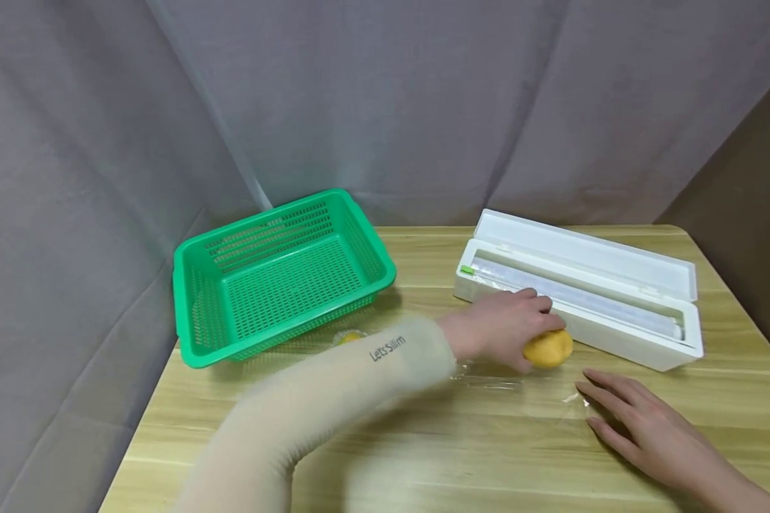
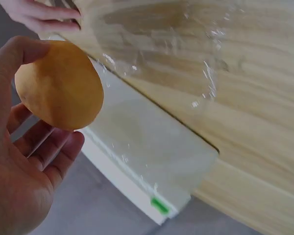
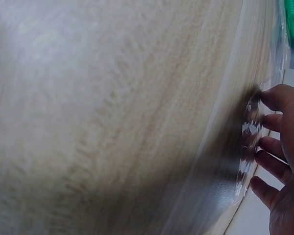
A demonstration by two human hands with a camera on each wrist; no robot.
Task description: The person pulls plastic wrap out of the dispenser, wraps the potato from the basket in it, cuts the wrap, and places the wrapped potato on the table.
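Note:
My left hand [image 1: 510,324] reaches across and holds an orange-yellow mango [image 1: 548,349], thumb on one side and fingers underneath in the left wrist view. Below the fruit, a sheet of clear cling film [image 1: 488,381] lies over the wood table, with shiny creases along its edges. At the film's right end is my right hand [image 1: 648,424], fingers spread and extended, fingertips at the crinkled film edge [image 3: 247,142] in the right wrist view. Just behind the mango stands a white cling film dispenser [image 1: 622,345], lid raised, a film roll [image 1: 577,293] inside.
A green slotted basket [image 1: 282,324] stands at the back left of the table [image 1: 475,463]. Partly hidden by my left sleeve [image 1: 359,385], a small yellow thing in clear film [image 1: 349,336] lies before the basket. Grey curtain [image 1: 385,107] hangs behind.

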